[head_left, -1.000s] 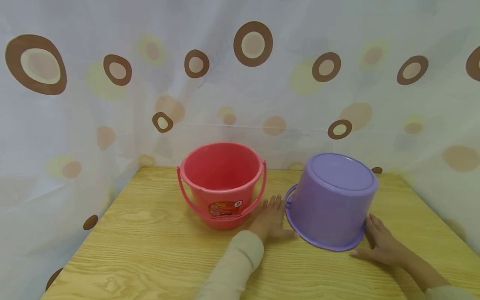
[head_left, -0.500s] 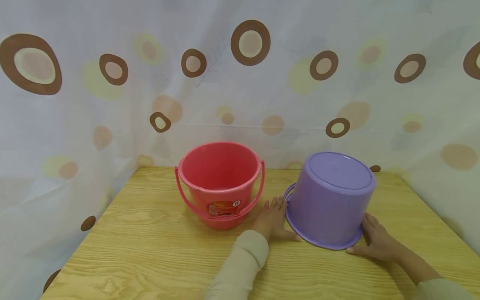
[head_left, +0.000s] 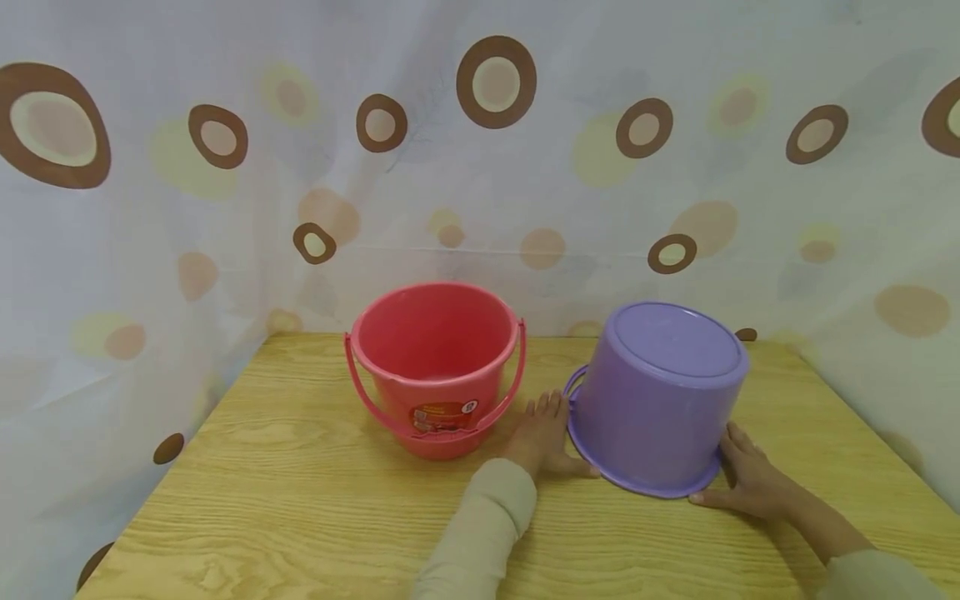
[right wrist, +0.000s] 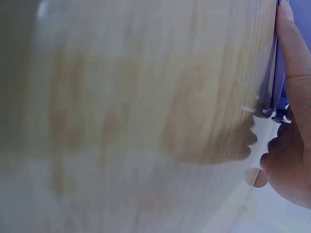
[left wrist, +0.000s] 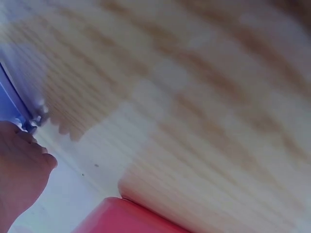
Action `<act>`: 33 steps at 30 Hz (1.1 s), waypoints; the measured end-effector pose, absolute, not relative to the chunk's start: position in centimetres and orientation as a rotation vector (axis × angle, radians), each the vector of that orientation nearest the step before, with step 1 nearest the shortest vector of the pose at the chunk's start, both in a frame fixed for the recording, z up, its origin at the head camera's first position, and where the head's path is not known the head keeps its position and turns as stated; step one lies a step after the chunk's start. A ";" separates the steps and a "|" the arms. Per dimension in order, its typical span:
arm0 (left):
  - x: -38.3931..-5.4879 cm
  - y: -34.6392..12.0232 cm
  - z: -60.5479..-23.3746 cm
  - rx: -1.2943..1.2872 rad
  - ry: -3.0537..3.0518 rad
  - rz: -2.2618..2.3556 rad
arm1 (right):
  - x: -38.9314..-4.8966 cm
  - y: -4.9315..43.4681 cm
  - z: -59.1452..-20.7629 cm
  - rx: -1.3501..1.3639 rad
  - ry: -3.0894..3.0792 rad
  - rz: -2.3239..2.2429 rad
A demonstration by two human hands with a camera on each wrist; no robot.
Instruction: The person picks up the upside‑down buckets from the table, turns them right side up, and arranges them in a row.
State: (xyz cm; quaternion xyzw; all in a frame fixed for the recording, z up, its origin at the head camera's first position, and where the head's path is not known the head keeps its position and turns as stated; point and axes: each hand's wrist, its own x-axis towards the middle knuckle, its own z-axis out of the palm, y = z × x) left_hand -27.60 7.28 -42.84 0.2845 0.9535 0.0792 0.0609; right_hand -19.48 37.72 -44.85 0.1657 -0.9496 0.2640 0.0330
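Observation:
A purple bucket (head_left: 663, 408) stands upside down on the right half of the table, base up, its handle showing at the left of its rim. My left hand (head_left: 542, 442) rests on the table by that side, fingers straight and thumb stretched toward the rim. On the other side is my right hand (head_left: 759, 482), fingers along the lower wall and thumb near the front of the rim. In the right wrist view, the thumb of my right hand (right wrist: 294, 150) lies along the bucket's edge. The left wrist view shows my left hand (left wrist: 24, 170) beside purple plastic.
Left of my left hand, a red bucket (head_left: 450, 393) stands upright, mouth up, handle hanging across its label. Both buckets are on a wood-grain table (head_left: 300, 500). Behind rises a pale curtain (head_left: 420, 192) with brown rings.
My left hand has edged slightly right, closer to the purple bucket's rim. The whole head view has shifted a little; the buckets and right hand keep about the same places.

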 end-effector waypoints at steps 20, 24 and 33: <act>-27.8 7.7 -42.9 0.830 2.882 0.265 | -19.7 37.2 -44.1 0.439 -2.981 0.859; -27.8 7.8 -43.0 0.842 2.869 0.319 | -19.6 37.1 -44.0 0.409 -2.984 0.871; -27.7 8.0 -42.9 0.794 2.826 0.439 | -19.5 36.9 -44.0 0.354 -2.984 0.824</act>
